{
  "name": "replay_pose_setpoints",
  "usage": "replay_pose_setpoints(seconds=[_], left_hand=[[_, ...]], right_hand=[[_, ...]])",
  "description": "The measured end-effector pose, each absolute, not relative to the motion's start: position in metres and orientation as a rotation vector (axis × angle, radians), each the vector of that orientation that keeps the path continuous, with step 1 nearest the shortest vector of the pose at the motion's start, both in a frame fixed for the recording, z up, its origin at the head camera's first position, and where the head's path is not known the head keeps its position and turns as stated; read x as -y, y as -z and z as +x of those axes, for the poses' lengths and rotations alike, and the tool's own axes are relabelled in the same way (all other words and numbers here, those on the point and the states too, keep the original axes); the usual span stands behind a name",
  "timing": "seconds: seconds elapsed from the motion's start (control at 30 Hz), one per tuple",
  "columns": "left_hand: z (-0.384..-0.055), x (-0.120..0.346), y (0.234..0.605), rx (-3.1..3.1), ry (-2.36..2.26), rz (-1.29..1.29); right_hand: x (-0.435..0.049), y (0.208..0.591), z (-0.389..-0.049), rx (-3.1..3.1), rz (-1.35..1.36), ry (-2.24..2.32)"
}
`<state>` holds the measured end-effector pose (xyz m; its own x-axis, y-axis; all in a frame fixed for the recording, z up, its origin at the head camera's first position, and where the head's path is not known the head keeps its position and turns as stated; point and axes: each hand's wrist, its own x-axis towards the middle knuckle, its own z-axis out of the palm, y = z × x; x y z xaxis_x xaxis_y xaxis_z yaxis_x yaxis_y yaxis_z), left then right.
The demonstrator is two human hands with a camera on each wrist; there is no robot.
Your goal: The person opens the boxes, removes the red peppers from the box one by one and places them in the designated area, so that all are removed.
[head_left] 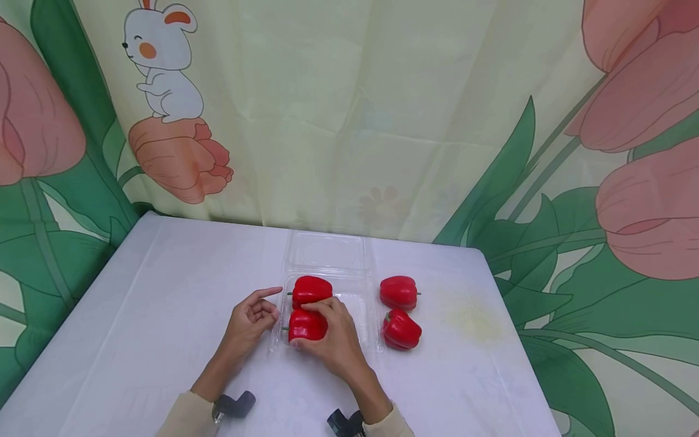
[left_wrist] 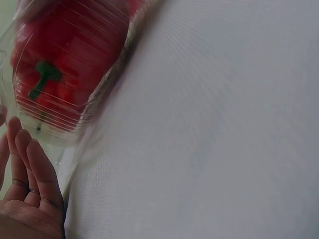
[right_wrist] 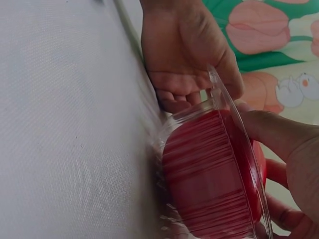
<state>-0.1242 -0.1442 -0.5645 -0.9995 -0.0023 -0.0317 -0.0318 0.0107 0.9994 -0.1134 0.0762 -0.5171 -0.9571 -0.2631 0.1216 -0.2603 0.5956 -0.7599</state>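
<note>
A clear plastic clamshell container [head_left: 354, 318] lies with its lid [head_left: 326, 250] folded open toward the back. Two red bell peppers sit in its left half, one behind the other, green stems pointing left. My right hand [head_left: 338, 343] holds the nearer bell pepper [head_left: 307, 325] between thumb and fingers; its fingertips reach close to the farther bell pepper [head_left: 312, 287]. At the container's left side is my left hand [head_left: 248, 321], index finger extended and the other fingers loosely bent, holding nothing. Through the ribbed wall, the right wrist view shows the gripped pepper [right_wrist: 199, 174].
Two more red bell peppers, one farther [head_left: 398, 292] and one nearer [head_left: 402, 331], lie on the white tablecloth [head_left: 164, 315] right of the container. Behind the table hangs a curtain [head_left: 338, 121] printed with tulips and a rabbit.
</note>
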Motion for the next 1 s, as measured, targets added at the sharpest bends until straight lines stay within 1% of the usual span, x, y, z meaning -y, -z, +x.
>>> replay_pose_setpoints(seconds=[0.4, 1.0], left_hand=[[-0.1257, 0.1443, 0.5645, -2.219, -2.195, -0.04], [-0.1245, 0.1436, 0.5637, -2.233, -2.167, -0.066]], right_hand=[[-0.0774, 0.5175, -0.1155, -2.853, -0.522, 1.329], [-0.083, 0.5124, -0.113, -2.817, -0.483, 1.446]])
